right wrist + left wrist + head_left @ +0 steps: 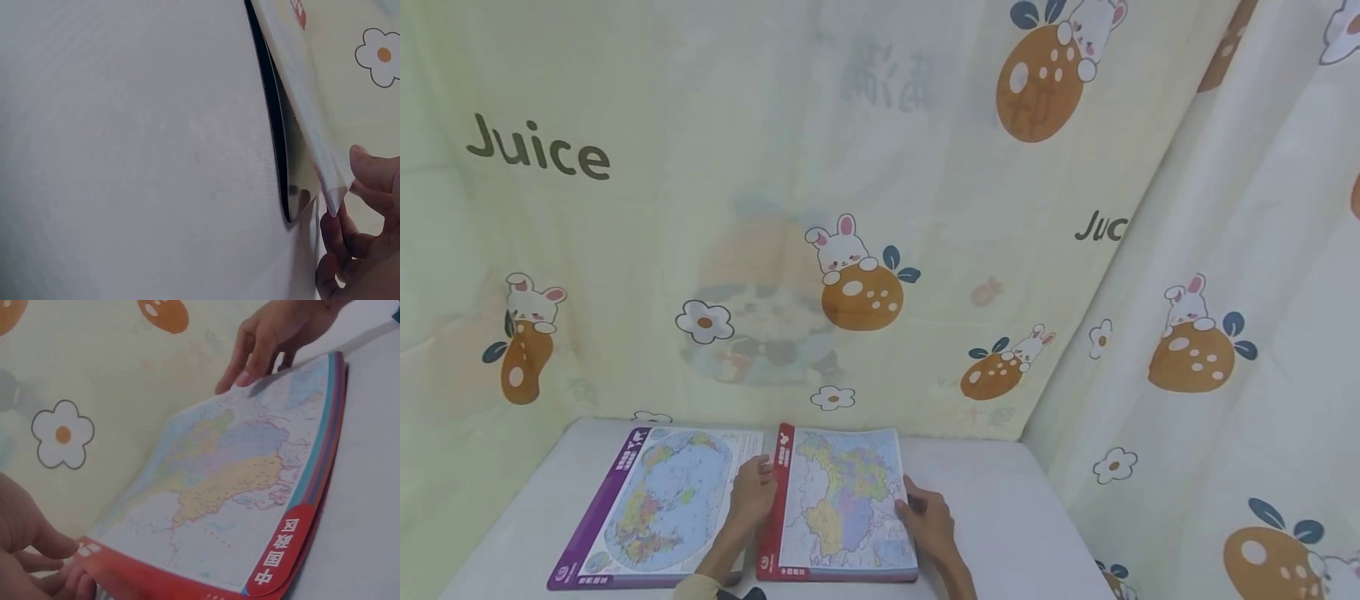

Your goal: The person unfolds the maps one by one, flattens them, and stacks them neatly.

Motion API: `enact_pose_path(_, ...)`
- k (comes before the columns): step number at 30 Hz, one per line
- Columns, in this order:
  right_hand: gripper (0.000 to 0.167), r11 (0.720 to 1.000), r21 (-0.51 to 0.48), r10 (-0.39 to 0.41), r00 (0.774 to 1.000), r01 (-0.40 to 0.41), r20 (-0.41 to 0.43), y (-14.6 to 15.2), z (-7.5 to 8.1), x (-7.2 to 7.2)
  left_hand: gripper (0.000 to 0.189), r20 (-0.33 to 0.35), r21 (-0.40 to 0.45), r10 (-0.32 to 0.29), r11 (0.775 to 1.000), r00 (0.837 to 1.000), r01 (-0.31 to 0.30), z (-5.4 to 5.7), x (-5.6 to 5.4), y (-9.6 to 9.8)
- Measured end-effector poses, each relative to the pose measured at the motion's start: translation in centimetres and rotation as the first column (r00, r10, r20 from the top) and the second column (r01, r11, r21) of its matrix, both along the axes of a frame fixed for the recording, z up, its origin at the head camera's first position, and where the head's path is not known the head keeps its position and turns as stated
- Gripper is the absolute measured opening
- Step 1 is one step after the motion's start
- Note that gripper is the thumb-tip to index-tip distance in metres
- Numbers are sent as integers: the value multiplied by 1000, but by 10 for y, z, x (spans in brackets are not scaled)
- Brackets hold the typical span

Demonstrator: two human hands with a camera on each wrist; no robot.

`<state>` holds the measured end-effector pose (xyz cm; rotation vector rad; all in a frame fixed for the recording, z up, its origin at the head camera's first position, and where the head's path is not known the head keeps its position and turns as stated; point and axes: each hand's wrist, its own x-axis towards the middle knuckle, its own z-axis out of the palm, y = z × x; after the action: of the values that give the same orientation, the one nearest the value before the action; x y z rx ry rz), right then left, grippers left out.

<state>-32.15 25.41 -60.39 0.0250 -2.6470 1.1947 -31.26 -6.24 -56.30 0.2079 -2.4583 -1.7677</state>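
Got both hands on the red-edged map book (pixel 850 504): left hand (pixel 752 492) pinching its left edge, right hand (pixel 928 521) gripping the right one, book on the white table (pixel 1007 517). Cover reads 中国政区 up close; the smaller print's too tiny for me. Purple-edged map book (pixel 673 500) sits just left of the red one, partly hidden by the left arm (pixel 721 550). Curtain (pixel 662 208) behind says "Juice", plus a "Juc" cut off at the fold.

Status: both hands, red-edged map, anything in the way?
Left hand grips red border; right hand grips opposite edge. Red-edged map face up at white table. Purple-edged map alongside, not on top.
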Motion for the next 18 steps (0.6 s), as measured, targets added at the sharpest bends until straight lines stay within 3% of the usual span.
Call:
enact_pose_path(6,53,988,-146,62,996,-53,59,5,8,1,53,28,124,-39,992,999,35,-1,0,-7)
enact_pose_path(18,53,977,-202,81,995,-67,63,5,15,3,65,-18,168,-119,978,993,121,-11,-2,-13)
